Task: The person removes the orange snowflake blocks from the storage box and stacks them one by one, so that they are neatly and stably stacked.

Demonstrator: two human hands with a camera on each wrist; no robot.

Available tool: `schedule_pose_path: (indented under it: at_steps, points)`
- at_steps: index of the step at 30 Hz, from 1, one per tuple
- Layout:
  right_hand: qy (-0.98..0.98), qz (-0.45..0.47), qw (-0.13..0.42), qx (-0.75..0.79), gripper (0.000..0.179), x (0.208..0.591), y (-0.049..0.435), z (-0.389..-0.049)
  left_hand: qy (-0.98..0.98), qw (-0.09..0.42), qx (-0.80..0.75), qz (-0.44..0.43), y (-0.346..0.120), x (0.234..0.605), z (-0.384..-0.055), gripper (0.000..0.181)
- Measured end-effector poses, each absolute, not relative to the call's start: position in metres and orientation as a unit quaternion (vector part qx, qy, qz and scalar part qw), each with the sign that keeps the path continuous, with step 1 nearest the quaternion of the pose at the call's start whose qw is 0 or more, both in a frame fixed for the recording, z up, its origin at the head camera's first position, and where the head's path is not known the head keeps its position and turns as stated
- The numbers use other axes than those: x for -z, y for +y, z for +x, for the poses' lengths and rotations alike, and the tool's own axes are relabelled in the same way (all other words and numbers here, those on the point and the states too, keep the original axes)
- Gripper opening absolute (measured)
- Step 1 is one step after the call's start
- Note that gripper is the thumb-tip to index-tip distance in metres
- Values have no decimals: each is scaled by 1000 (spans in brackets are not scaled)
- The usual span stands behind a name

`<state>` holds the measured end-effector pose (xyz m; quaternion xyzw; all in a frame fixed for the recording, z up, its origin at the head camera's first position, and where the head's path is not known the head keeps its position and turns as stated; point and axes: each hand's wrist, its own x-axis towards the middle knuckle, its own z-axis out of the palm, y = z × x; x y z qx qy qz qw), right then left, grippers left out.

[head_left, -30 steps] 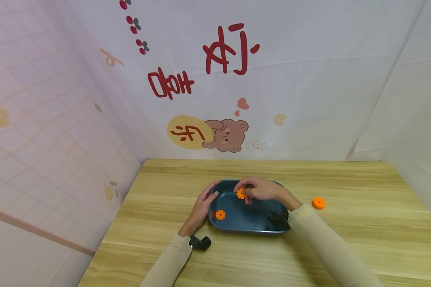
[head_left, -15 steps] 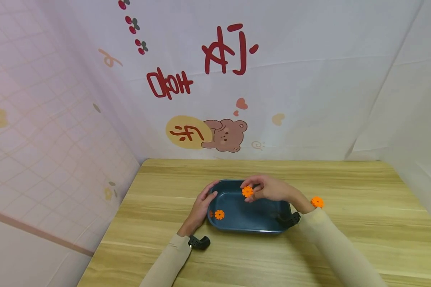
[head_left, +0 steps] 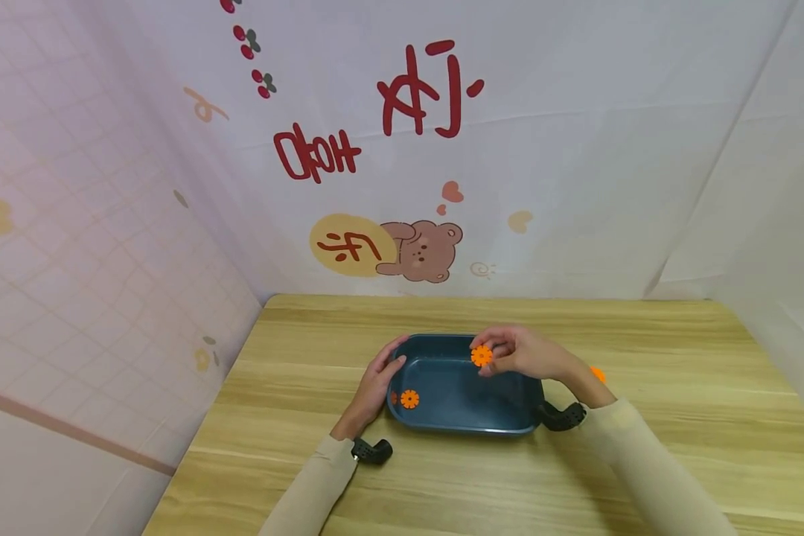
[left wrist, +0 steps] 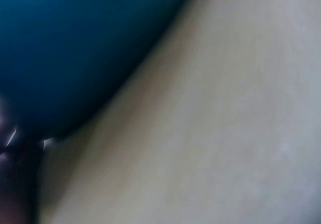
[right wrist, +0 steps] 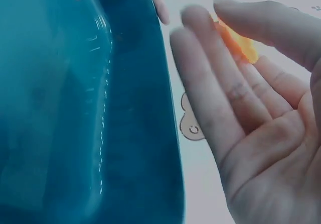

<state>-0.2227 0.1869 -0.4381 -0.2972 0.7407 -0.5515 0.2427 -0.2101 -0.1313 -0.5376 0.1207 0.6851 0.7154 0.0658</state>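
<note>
My left hand (head_left: 374, 388) grips the left end of a dark blue rectangular dish (head_left: 462, 406), thumb at the rim and fingers along the outside. Above the dish's right part, my right hand (head_left: 525, 353) pinches an orange notched plastic disc (head_left: 482, 356) between thumb and fingers. In the right wrist view that disc (right wrist: 238, 42) shows partly behind the thumb. Another orange disc (head_left: 410, 399) lies inside the dish at its near left corner. The left wrist view is blurred and shows the dish's outer wall (left wrist: 75, 48) beside the table.
More orange (head_left: 598, 374) shows on the table right of the dish, mostly hidden behind my right wrist. The wooden table (head_left: 442, 484) meets a white decorated wall (head_left: 576, 223) at the back. Black wrist mounts (head_left: 373, 452) project from both sleeves.
My right hand has moved right across the dish with the pinched disc, and its wrist now covers most of the orange on the table. My left hand has stayed on the dish.
</note>
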Motion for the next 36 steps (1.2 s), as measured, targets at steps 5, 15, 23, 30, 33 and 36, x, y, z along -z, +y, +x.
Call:
schedule_pose_path:
  at_steps: [5, 15, 23, 30, 33, 36]
  points:
    - [780, -309, 172, 516, 32, 439, 204, -218, 686, 66, -714, 122, -131, 538, -210, 43]
    - [815, -270, 74, 507, 27, 448, 247, -207, 676, 70, -721, 137, -131, 538, -211, 46]
    - [859, -218, 0, 464, 26, 463, 280, -197, 680, 67, -717, 138, -132, 539, -211, 45]
    - [872, -186, -12, 453, 27, 479, 304, -186, 683, 64, -716, 134, -131, 538, -212, 46]
    - [865, -187, -11, 465, 28, 487, 313, -184, 683, 64, -716, 134, -130, 537, -211, 45]
    - [861, -187, -13, 474, 28, 494, 320, -182, 679, 64, -719, 134, -130, 536, -210, 44]
